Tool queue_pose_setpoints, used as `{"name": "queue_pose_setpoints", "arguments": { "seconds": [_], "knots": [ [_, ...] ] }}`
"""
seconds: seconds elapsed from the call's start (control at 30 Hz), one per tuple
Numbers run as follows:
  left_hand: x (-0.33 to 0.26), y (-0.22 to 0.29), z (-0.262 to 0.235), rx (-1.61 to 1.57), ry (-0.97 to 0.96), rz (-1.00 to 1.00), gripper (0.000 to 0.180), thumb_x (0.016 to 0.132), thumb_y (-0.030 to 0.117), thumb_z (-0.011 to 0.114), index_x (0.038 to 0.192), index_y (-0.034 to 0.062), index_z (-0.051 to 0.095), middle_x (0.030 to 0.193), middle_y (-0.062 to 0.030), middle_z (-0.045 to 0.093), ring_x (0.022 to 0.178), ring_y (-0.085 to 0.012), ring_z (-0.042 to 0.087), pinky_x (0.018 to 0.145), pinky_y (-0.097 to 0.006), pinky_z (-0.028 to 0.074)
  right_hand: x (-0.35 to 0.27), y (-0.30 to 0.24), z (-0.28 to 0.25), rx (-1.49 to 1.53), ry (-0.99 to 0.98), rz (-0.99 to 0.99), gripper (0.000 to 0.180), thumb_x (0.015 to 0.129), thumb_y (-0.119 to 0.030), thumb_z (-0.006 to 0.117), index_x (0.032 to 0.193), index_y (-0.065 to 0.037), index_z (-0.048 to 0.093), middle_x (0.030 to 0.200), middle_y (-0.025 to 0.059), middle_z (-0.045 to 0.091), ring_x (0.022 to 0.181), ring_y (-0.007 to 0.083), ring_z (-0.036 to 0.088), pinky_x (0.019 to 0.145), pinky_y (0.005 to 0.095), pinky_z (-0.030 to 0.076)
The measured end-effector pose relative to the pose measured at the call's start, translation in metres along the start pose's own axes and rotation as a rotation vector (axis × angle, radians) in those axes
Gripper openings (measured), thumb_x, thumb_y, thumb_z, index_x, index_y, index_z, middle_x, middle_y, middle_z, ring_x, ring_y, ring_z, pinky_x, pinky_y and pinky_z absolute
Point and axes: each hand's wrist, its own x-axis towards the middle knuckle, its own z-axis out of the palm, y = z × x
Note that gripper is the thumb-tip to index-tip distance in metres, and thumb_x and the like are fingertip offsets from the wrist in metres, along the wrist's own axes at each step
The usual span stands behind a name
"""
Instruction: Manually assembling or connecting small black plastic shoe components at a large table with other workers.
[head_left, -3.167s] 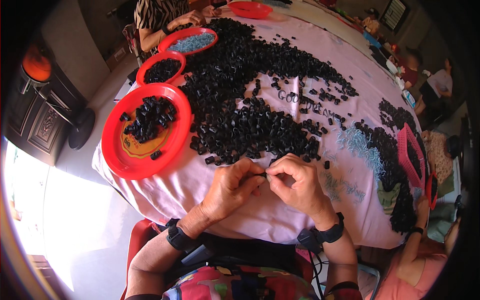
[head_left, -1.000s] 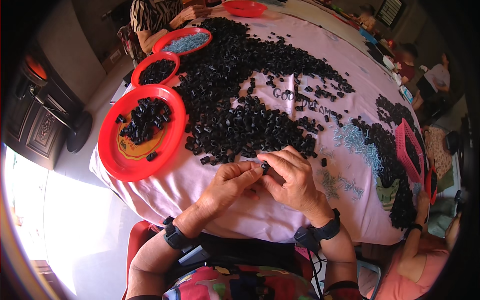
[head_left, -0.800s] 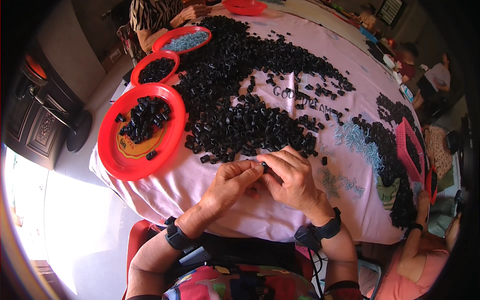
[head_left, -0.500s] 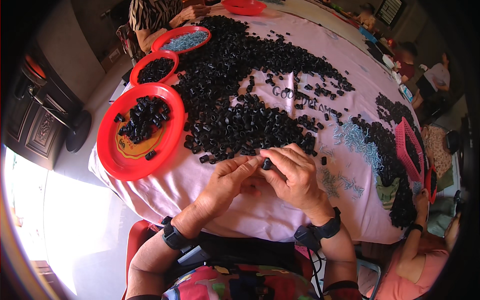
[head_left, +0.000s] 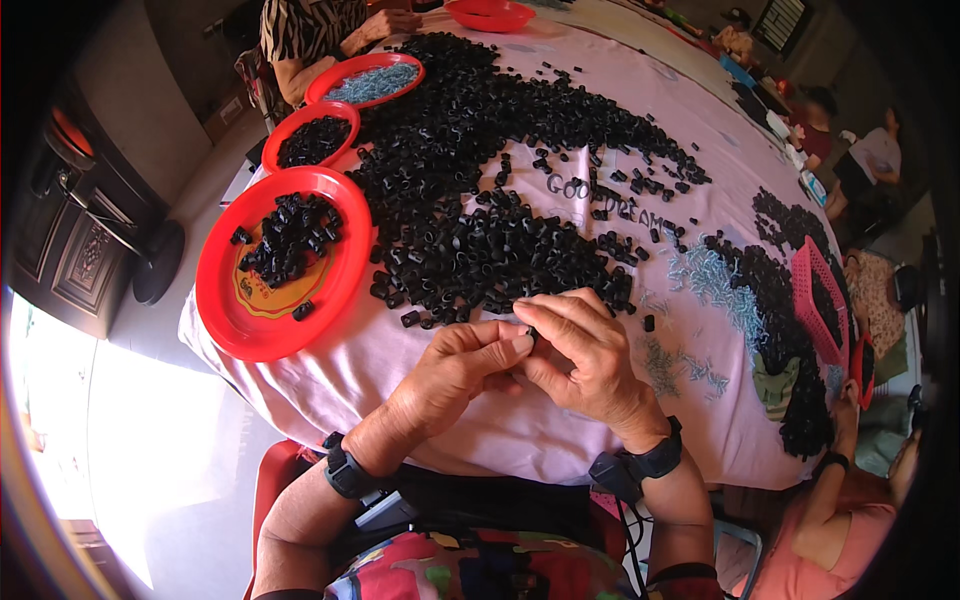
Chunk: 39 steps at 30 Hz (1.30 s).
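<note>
Small black piece (head_left: 531, 334) sits between the hands, above the near edge of the pink cloth (head_left: 690, 430); fingertips cover most of it, so its form is hard to make out (only a dark sliver shows). Left hand (head_left: 455, 370): thumb and forefinger narrowed on the piece. Right hand (head_left: 588, 358): fingers curled, meeting the piece from the other side; which hand bears more of the grip, cannot tell. The cloth hides most of the desk beneath. Far-left co-worker's striped top (head_left: 310, 30) is cut by the upper edge; another co-worker's pink sleeve (head_left: 850, 525) runs into the dark rim at lower right.

Materials: heap of black tubular parts (head_left: 490, 250), short, hollow, smooth, loosely piled beyond the hands. Large red plate (head_left: 215, 300), round, glossy (plastic by its look), with a dark cluster (head_left: 290, 240) on it. Pale blue slivers (head_left: 715, 285), thin, scattered right. Pink basket (head_left: 803, 285), perforated walls.
</note>
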Motion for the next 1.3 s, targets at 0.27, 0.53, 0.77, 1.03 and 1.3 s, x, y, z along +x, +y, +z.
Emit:
{"name": "queue_pose_setpoints", "arguments": {
  "seconds": [0.27, 0.53, 0.77, 1.03, 1.3],
  "knots": [
    [0.004, -0.006, 0.001, 0.232, 0.089, 0.137, 0.021, 0.101, 0.025, 0.070, 0.107, 0.0051, 0.069, 0.100, -0.0026, 0.072, 0.085, -0.0105, 0.067, 0.077, -0.025, 0.055, -0.003, 0.003, 0.002, -0.058, -0.010, -0.020, 0.050, 0.068, -0.002, 0.086, 0.116, 0.000, 0.071, 0.112, 0.0122, 0.071, 0.096, 0.0302, 0.068, 0.081, 0.0380, 0.060],
    [-0.004, 0.010, 0.001, 0.153, 0.237, 0.143, 0.029, 0.107, 0.032, 0.061, 0.112, 0.0040, 0.068, 0.101, -0.0018, 0.072, 0.086, -0.0086, 0.067, 0.072, -0.025, 0.054, 0.000, 0.000, 0.002, 0.020, 0.015, 0.033, 0.045, 0.073, -0.001, 0.084, 0.116, 0.000, 0.070, 0.109, 0.0126, 0.073, 0.093, 0.0305, 0.068, 0.079, 0.0386, 0.057],
    [-0.003, 0.001, 0.005, 0.383, 0.099, 0.143, 0.030, 0.106, 0.033, 0.063, 0.115, 0.0050, 0.069, 0.098, 0.0013, 0.071, 0.084, -0.0055, 0.065, 0.069, -0.022, 0.049, -0.001, 0.000, 0.000, 0.007, -0.064, 0.031, 0.050, 0.070, 0.002, 0.082, 0.118, 0.001, 0.069, 0.112, 0.0143, 0.072, 0.095, 0.0320, 0.067, 0.082, 0.0399, 0.057],
    [-0.009, 0.032, -0.020, 0.022, 0.304, 0.302, 0.022, 0.105, 0.029, 0.062, 0.114, 0.0085, 0.066, 0.099, 0.0004, 0.071, 0.081, -0.0097, 0.066, 0.067, -0.023, 0.047, 0.001, -0.004, -0.003, 0.021, -0.085, 0.045, 0.037, 0.069, -0.012, 0.091, 0.102, -0.005, 0.076, 0.091, 0.0052, 0.070, 0.081, 0.0242, 0.063, 0.071, 0.0356, 0.055],
    [-0.027, 0.078, -0.094, -0.601, 0.463, 0.577, 0.025, 0.106, 0.018, 0.059, 0.119, -0.0033, 0.060, 0.105, -0.0104, 0.071, 0.087, -0.0152, 0.070, 0.077, -0.024, 0.060, -0.003, 0.005, 0.005, -0.149, -0.122, 0.122, 0.025, 0.080, -0.005, 0.081, 0.104, -0.002, 0.076, 0.087, 0.0070, 0.068, 0.082, 0.0254, 0.064, 0.069, 0.0355, 0.056]
  ]
}}
